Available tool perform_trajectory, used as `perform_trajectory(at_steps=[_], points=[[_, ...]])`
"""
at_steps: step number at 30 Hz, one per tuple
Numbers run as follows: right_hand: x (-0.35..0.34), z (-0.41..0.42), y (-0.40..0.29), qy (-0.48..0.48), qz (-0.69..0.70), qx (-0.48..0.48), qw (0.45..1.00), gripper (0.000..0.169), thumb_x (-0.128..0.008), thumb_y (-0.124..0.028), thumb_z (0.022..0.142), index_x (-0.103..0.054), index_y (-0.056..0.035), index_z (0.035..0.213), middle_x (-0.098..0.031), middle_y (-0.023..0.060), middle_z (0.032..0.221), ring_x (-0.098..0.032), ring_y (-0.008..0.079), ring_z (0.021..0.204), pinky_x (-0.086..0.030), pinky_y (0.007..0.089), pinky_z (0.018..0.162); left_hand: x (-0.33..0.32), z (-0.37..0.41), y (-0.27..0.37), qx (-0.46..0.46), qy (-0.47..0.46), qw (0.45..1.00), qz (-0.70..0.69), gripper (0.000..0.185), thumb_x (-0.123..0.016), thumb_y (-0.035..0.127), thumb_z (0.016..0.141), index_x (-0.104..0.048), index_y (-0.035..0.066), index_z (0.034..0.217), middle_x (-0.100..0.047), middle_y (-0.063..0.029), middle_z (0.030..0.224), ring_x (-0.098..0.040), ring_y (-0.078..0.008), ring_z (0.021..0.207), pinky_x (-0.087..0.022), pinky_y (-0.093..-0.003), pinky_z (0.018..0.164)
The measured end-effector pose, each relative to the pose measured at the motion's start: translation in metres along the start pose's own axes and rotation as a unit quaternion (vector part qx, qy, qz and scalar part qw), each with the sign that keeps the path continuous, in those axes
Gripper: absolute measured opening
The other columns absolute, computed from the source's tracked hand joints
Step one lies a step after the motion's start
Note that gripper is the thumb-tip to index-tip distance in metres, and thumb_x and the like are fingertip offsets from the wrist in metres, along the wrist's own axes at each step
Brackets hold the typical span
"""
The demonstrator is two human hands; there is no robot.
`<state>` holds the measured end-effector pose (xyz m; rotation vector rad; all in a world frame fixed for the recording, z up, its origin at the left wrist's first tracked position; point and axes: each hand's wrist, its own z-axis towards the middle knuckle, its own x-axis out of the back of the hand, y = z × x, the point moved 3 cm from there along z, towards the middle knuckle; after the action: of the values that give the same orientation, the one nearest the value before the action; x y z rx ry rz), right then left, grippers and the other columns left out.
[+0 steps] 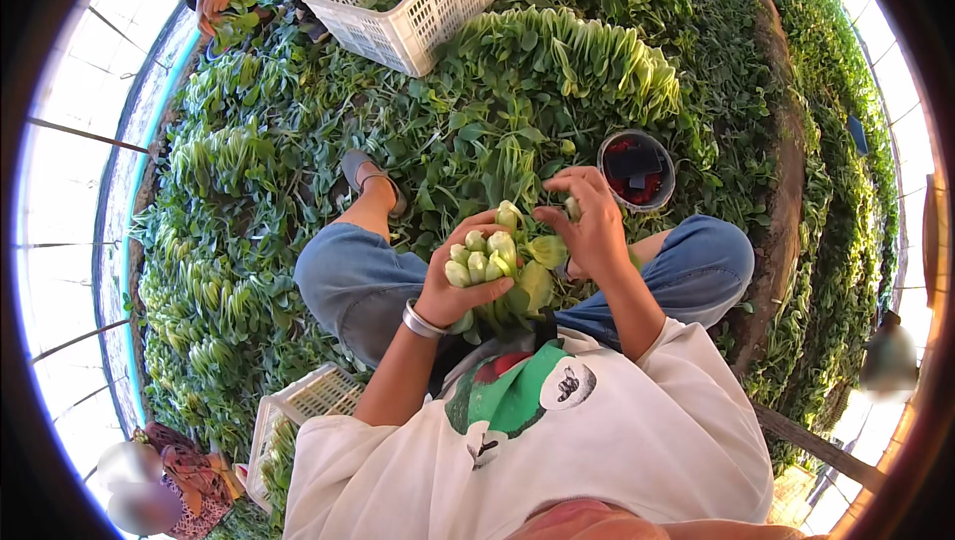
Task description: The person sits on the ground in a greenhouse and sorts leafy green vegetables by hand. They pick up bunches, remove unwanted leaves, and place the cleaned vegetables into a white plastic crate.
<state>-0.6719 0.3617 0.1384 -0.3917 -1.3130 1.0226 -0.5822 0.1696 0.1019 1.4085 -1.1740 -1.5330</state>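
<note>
A bunch of leafy greens, likely bok choy (477,256), is gripped in my left hand (439,283), with several pale cut stem ends facing up. My thumb lies across the front of the bunch, and its leaves hang down toward my lap. A silver bangle (421,320) circles my left wrist. Just right of the bunch, apart from it, my right hand (595,230) is raised with its fingers curled around a single green stalk (573,209). Most of that stalk is hidden by the palm. Yellowish leaves (547,250) show between the two hands.
Cut greens lie in rows (567,48) ahead and cover the ground left. A bucket (636,171) holding a dark phone-like object stands beyond my right hand. White plastic crates stand ahead (418,25) and behind left (298,398). Another person's hands (216,3) hold greens at upper left.
</note>
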Motion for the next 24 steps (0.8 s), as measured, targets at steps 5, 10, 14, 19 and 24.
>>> perform_trajectory(at_steps=[5, 10, 14, 19, 24], points=[[-0.003, -0.013, -0.027, -0.076, 0.171, 0.041, 0.982, 0.045, -0.075, -0.011, 0.086, -0.063, -0.0051, 0.129, -0.047, 0.0147, 0.14, -0.053, 0.0288, 0.105, -0.046, 0.0396, 0.094, -0.014, 0.001, 0.001, -0.032, 0.001, 0.999, 0.037, 0.064, -0.085, 0.006, 0.07, -0.06, 0.005, 0.129, -0.048, -0.0151, 0.144, -0.048, -0.0261, 0.132, -0.039, -0.0411, 0.11], [-0.015, -0.015, -0.017, -0.088, 0.256, 0.054, 0.961, 0.033, -0.063, -0.006, 0.094, -0.062, -0.0045, 0.128, -0.053, 0.0156, 0.139, -0.049, 0.0315, 0.131, -0.039, 0.0396, 0.108, -0.019, 0.001, 0.013, -0.073, -0.048, 0.992, 0.088, 0.065, -0.086, 0.008, 0.071, -0.059, 0.005, 0.13, -0.047, -0.0162, 0.145, -0.046, -0.0281, 0.134, -0.037, -0.0421, 0.111], [-0.023, -0.013, -0.013, -0.06, 0.305, 0.016, 0.95, 0.016, -0.061, -0.003, 0.093, -0.06, -0.0001, 0.109, -0.065, 0.0148, 0.103, -0.064, 0.0316, 0.099, -0.049, 0.0365, 0.089, -0.019, 0.0, 0.009, -0.093, -0.03, 0.99, 0.104, 0.068, -0.086, 0.01, 0.075, -0.054, 0.005, 0.135, -0.047, -0.0151, 0.145, -0.047, -0.0249, 0.132, -0.039, -0.0389, 0.109], [0.009, -0.018, -0.055, -0.004, 0.116, 0.156, 0.981, 0.032, -0.058, -0.011, 0.086, -0.058, 0.004, 0.115, -0.056, 0.0186, 0.093, -0.057, 0.0336, 0.082, -0.047, 0.0412, 0.071, -0.02, 0.003, 0.009, -0.08, 0.047, 0.996, -0.005, 0.073, -0.082, 0.005, 0.08, -0.045, 0.002, 0.142, -0.052, -0.0103, 0.14, -0.054, -0.017, 0.124, -0.044, -0.0334, 0.105], [-0.014, -0.029, -0.063, -0.003, 0.129, 0.138, 0.982, 0.053, -0.043, -0.022, 0.093, -0.049, 0.006, 0.138, -0.052, 0.0258, 0.128, -0.052, 0.0361, 0.117, -0.039, 0.0454, 0.103, -0.025, 0.003, 0.022, -0.115, 0.057, 0.992, 0.017, 0.081, -0.085, 0.011, 0.079, -0.04, 0.0, 0.146, -0.056, -0.0093, 0.135, -0.056, -0.0178, 0.122, -0.046, -0.0341, 0.104]])
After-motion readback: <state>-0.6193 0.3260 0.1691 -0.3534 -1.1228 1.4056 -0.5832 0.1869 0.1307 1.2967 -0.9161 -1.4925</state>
